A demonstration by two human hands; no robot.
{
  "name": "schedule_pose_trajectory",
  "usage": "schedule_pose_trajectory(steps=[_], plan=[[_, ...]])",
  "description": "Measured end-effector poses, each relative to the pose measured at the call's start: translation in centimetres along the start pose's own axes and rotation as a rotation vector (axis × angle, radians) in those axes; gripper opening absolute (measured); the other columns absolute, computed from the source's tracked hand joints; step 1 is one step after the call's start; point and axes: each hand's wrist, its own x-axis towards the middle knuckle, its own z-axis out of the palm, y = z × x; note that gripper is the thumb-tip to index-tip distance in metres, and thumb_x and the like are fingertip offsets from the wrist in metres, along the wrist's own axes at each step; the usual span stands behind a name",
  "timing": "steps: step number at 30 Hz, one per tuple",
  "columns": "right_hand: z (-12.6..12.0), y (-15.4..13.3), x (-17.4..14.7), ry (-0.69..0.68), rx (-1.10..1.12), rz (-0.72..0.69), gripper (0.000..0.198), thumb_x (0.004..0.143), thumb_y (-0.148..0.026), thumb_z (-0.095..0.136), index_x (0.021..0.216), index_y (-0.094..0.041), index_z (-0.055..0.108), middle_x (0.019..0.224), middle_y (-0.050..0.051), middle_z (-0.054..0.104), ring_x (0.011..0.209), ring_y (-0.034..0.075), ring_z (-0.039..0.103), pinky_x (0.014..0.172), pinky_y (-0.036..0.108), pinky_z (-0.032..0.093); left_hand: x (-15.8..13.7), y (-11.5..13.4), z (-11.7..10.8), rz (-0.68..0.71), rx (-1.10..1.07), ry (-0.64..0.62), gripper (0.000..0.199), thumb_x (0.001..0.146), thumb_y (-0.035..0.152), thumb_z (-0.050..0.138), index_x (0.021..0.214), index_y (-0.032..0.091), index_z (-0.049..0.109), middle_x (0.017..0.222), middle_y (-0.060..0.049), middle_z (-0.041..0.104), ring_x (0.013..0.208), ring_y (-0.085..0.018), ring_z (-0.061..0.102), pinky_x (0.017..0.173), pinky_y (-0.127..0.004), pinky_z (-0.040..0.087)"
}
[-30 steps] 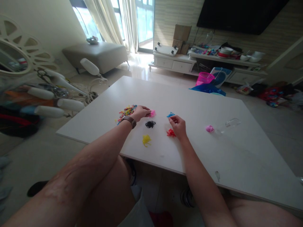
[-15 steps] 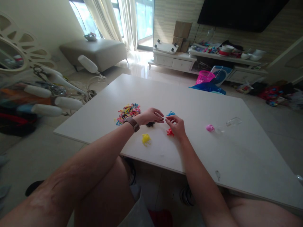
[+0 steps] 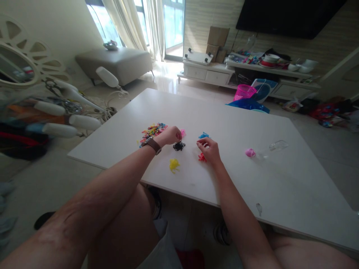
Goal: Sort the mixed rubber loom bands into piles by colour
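My left hand [image 3: 170, 135], with a brown-strapped watch on the wrist, is closed at the edge of a pile of black small elastic bands [image 3: 179, 146]. Whatever its fingertips hold is hidden. Just behind it lies a partly covered pink pile [image 3: 183, 133]. My right hand [image 3: 209, 148] hovers with thumb and fingers pinched between a blue pile [image 3: 204, 135] and a red pile [image 3: 202, 157]; I cannot make out what is in the pinch. A heap of mixed-colour bands [image 3: 153, 130] sits left, partly behind my left wrist. A yellow pile [image 3: 174, 165] lies nearer me.
On the right of the white table [image 3: 241, 186] are a pink rose-shaped object [image 3: 250, 152] and a clear bottle [image 3: 277, 145] lying on its side. A small grey mark [image 3: 258, 209] shows near the front edge. A pink basket [image 3: 244, 92] stands beyond the table.
My left hand has moved left, away from my right hand, to the black pile. The pink pile has come into view. My right hand has hardly moved.
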Motion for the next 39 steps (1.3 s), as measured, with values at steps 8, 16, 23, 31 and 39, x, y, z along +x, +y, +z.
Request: schedule_pose_trajectory(steps=[8, 16, 23, 31, 39], plan=[[-0.2, -0.2, 0.1, 0.045, -0.024, 0.029, 0.018, 0.084, -0.035, 0.061, 0.077, -0.021, 0.069, 0.081, 0.003, 0.070, 0.074, 0.017, 0.062, 0.066, 0.029, 0.048, -0.1, 0.3, 1.0, -0.001, 0.055, -0.089, 0.024, 0.076, 0.020, 0.066, 0.096, 0.015, 0.079, 0.093, -0.005, 0.077, 0.076, -0.016, 0.067, 0.064, -0.020, 0.046], [-0.2, -0.6, 0.1, 0.055, -0.040, 0.036, 0.018, 0.085, -0.035, 0.061, 0.078, -0.020, 0.069, 0.079, 0.003, 0.070, 0.072, 0.017, 0.061, 0.066, 0.030, 0.048, 0.3, 1.1, 2.9, 0.060, 0.160, -0.172, 0.029, 0.073, 0.021, 0.067, 0.100, 0.016, 0.078, 0.089, -0.005, 0.076, 0.075, -0.016, 0.066, 0.064, -0.021, 0.047], [-0.1, -0.1, 0.1, 0.065, -0.036, 0.051, 0.018, 0.084, -0.035, 0.062, 0.078, -0.021, 0.070, 0.078, 0.002, 0.069, 0.069, 0.017, 0.059, 0.066, 0.030, 0.048, 0.5, 1.1, 1.6, 0.046, 0.084, -0.193, 0.021, 0.072, 0.024, 0.072, 0.091, 0.017, 0.077, 0.086, -0.004, 0.076, 0.071, -0.015, 0.064, 0.059, -0.021, 0.044], [-0.1, 0.2, 0.1, 0.082, -0.023, 0.064, 0.019, 0.084, -0.036, 0.061, 0.077, -0.020, 0.069, 0.077, 0.002, 0.069, 0.068, 0.016, 0.059, 0.066, 0.031, 0.048, 0.0, -4.0, -2.4, -0.410, -0.082, 0.200, 0.025, 0.069, 0.024, 0.073, 0.093, 0.019, 0.074, 0.079, -0.005, 0.072, 0.069, -0.017, 0.064, 0.063, -0.024, 0.048], [-0.1, 0.2, 0.1, 0.085, -0.018, 0.081, 0.020, 0.083, -0.038, 0.061, 0.076, -0.020, 0.068, 0.075, 0.002, 0.068, 0.067, 0.017, 0.059, 0.066, 0.031, 0.048, -0.4, -7.8, -1.0, -0.538, -0.029, 0.294, 0.024, 0.060, 0.024, 0.079, 0.084, 0.023, 0.075, 0.086, -0.007, 0.074, 0.087, -0.025, 0.067, 0.073, -0.029, 0.049]])
